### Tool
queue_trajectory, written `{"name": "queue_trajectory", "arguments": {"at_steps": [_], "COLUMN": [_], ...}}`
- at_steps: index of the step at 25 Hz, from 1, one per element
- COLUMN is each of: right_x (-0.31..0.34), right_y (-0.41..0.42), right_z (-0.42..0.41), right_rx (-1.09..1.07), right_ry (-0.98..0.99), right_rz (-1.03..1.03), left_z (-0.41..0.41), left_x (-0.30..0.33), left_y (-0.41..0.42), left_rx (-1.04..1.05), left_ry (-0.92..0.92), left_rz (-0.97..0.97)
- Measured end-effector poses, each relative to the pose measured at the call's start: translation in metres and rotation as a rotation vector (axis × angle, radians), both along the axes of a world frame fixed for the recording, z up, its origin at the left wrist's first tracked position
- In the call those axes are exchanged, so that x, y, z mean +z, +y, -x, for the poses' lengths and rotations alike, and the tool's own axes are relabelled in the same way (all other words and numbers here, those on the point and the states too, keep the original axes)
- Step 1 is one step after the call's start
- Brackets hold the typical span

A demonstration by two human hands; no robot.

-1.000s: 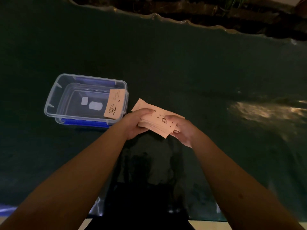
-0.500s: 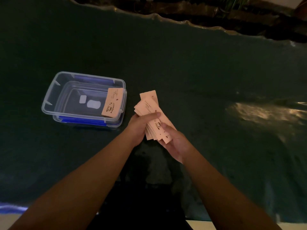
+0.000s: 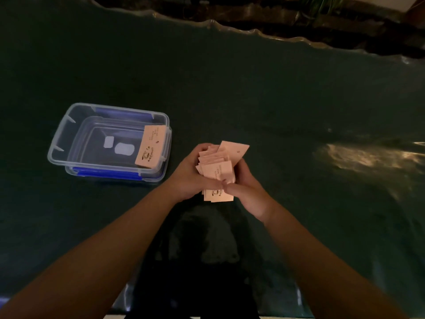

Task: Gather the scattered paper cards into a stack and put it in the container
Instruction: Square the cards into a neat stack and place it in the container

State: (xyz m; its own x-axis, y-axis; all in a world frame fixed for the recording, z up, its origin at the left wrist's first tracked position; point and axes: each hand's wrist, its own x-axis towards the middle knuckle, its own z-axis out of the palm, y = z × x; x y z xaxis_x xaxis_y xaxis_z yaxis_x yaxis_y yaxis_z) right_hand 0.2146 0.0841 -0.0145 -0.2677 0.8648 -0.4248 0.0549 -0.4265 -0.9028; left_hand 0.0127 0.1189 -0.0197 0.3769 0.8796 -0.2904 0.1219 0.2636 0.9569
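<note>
Seen from the head camera, in dim light: a loose stack of paper cards (image 3: 216,171) is gripped between both hands above a dark green table (image 3: 253,100). The left hand (image 3: 192,174) is closed around the stack's left side, thumb laid across the printed top card; the right hand (image 3: 247,192) is clamped on the right side, its thumb meeting the left one near the stack's near end. The cards are not squared: their edges are fanned, and one card is seen jutting out at the far right corner, tilted. The near end of the stack pokes out below the thumbs.

To the left, a clear plastic container (image 3: 69,125) with blue clips is set on the table, well apart from the hands, its top open. A single card (image 3: 150,146) is leaned inside against its right wall, resting near the rim.

Bare table is left between the container's right edge and the left hand, and wide open surface is shown to the right and beyond the hands, up to the wavy far edge. A glare patch (image 3: 368,157) is caught on the right.
</note>
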Motion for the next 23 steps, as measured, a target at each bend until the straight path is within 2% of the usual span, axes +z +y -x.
{"name": "queue_trajectory", "arguments": {"at_steps": [6,9,14,18,23], "right_x": [-0.025,-0.032,-0.026,-0.026,-0.026], "right_y": [-0.016,-0.022,-0.026,-0.025,-0.027], "right_z": [0.023,0.03,0.044,0.055,0.048], "right_rx": [-0.118,-0.114,-0.155,-0.303,-0.278], "right_ry": [0.012,0.105,0.138,0.112,0.06], "right_rz": [-0.115,-0.133,-0.179,-0.225,-0.212], "left_z": [0.001,0.002,-0.001,-0.009,-0.002], "left_x": [-0.011,-0.017,-0.027,-0.033,-0.038], "left_y": [-0.009,-0.015,-0.025,-0.027,-0.026], "left_rx": [-0.065,-0.083,-0.065,-0.037,0.003], "left_ry": [0.091,0.117,0.087,0.129,0.115], "left_rz": [-0.189,-0.228,-0.178,-0.229,-0.257]}}
